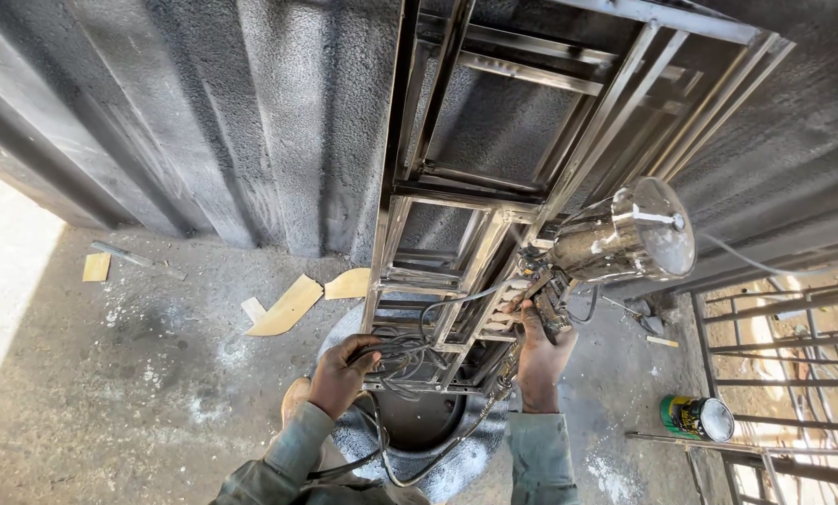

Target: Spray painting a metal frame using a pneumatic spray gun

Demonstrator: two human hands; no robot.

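A bare metal frame (494,201) of welded bars leans against a dark corrugated wall. My left hand (341,374) grips a bundle of dark cables (402,353) at the frame's lower bar. My right hand (541,348) holds a tool (542,292) with a dark handle against the frame's right side, just below a shiny metal cylinder (629,234) mounted there. More cable loops down between my forearms over a round grey drum (410,435) beneath the frame.
Pale wood offcuts (288,304) lie on the concrete floor at left, with another scrap (96,266) farther left. A small green and yellow tin (698,418) stands at right beside a barred metal gate (793,374).
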